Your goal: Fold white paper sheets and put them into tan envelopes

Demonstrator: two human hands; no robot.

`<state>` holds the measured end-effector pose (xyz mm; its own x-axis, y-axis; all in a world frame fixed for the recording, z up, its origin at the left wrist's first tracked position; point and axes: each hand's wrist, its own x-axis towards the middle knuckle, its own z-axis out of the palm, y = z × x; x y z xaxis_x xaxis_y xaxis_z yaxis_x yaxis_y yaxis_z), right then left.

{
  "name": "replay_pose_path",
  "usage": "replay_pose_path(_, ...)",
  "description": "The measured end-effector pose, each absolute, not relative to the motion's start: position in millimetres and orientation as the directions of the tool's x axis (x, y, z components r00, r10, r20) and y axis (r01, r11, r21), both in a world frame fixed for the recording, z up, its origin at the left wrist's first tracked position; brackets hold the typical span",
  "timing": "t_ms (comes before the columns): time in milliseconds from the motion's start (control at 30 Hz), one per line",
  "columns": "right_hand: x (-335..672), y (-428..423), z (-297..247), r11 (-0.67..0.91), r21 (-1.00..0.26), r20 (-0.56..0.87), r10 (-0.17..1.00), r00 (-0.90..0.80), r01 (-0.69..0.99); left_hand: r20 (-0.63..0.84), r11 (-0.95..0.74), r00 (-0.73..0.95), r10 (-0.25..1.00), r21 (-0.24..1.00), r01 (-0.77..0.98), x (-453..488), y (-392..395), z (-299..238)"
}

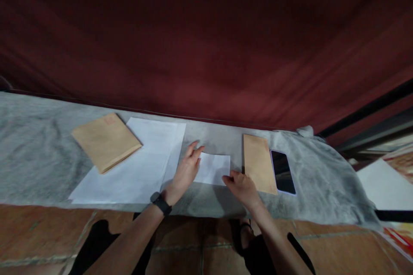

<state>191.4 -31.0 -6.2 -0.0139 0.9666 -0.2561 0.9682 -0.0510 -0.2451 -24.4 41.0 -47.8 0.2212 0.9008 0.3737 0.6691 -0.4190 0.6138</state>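
A small folded sheet of white paper (pixel 213 168) lies on the grey cloth between my hands. My left hand (pixel 189 165) is at its left edge, fingers apart and slightly bent, with the fingertips by the upper left corner. At the lower right corner, my right hand (pixel 240 184) has its fingers curled in and the thumb on the paper's edge, closed on the sheet. Just right of that hand lies a brown envelope (pixel 260 163). A stack of larger white sheets (pixel 142 159) spreads out left of my left hand.
More brown envelopes (pixel 106 142) rest in a pile on the left part of the white sheets. A phone (pixel 283 172) lies beside the right envelope. The grey cloth (pixel 322 184) covers a narrow table, with a dark red curtain (pixel 206 51) behind and floor tiles (pixel 41 232) below.
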Motion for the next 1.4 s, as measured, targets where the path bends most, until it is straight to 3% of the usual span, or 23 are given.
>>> replay_pose_path(167, 191, -40, -7, -0.067, -0.205, 0.023, 0.997, 0.073, 0.977, 0.382, -0.413, 0.238, 0.893, 0.483, 0.772, -15, 22, -49)
replay_pose_path(233, 187, -39, -8, -0.061, -0.277, 0.147, 0.984, 0.105, 0.959, 0.37, -0.44, 0.301, 0.879, 0.386, 0.811, -10, 9, -49)
replay_pose_path(333, 174, -34, -15, 0.098, -0.429, 0.258, 0.966, 0.017, 0.898, 0.313, -0.501, 0.423, 0.85, 0.236, 0.833, -2, -9, -51)
replay_pose_path(433, 151, -31, -28, 0.23, -0.513, 0.262, 0.96, -0.104, 0.827, 0.254, -0.521, 0.478, 0.841, 0.135, 0.843, 0, -16, -57)
replay_pose_path(567, 127, -32, -43, 0.255, -0.451, 0.222, 0.96, -0.169, 0.856, 0.222, -0.519, 0.495, 0.84, 0.063, 0.852, -1, -15, -65)
replay_pose_path(933, 139, -30, -66, 0.177, -0.189, 0.315, 0.943, -0.111, 0.966, 0.293, -0.423, 0.378, 0.878, 0.106, 0.9, -9, -13, -63)
replay_pose_path(1400, 155, -34, -69, 0.132, -0.169, 0.305, 0.949, -0.076, 0.977, 0.262, -0.352, 0.306, 0.915, 0.153, 0.923, -12, -17, -48)
